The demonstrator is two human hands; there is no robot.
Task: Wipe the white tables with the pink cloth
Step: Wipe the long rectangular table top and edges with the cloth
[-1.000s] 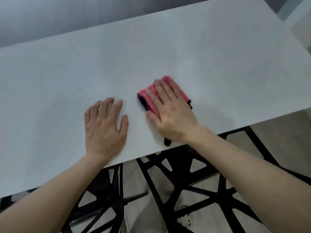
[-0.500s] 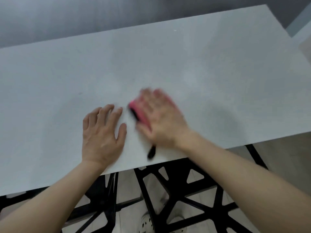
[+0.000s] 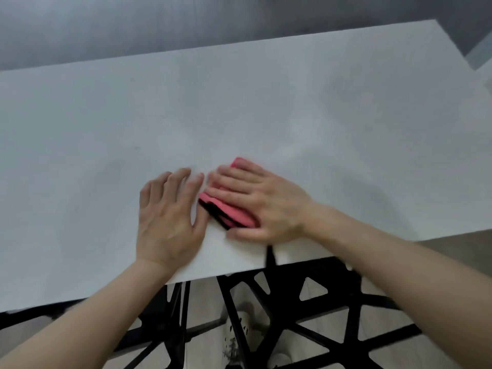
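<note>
Reaching in over the black frame point(image 3: 285, 291) and the pale floor point(image 3: 202, 304) below, two bare forearms cross the near edge of the table point(image 3: 266, 102). The left hand point(image 3: 169, 219) lies flat on the white top close to that edge, palm down, fingers straight and slightly spread, holding nothing; it sits where it sat a second ago. The right hand point(image 3: 269, 206) is also flat, its straight fingers pressing down on the folded pink cloth point(image 3: 229, 209) without curling round it. A black strip point(image 3: 270, 253) shows under the wrist at the table's edge.

A second ago the cloth lay well to the right of the left hand, with bare table between them. Half a second ago that gap had narrowed. Now the cloth's dark-trimmed edge sits just beside the left thumb and forefinger; whether they touch cannot be told through the blur. The right hand's fingers, which pointed away from the person earlier, now angle more to the left, and more pink shows on the thumb side of the hand than before.

Beyond the hands the tabletop runs bare to its far edge, with a grey wall point(image 3: 159, 27) behind.
</note>
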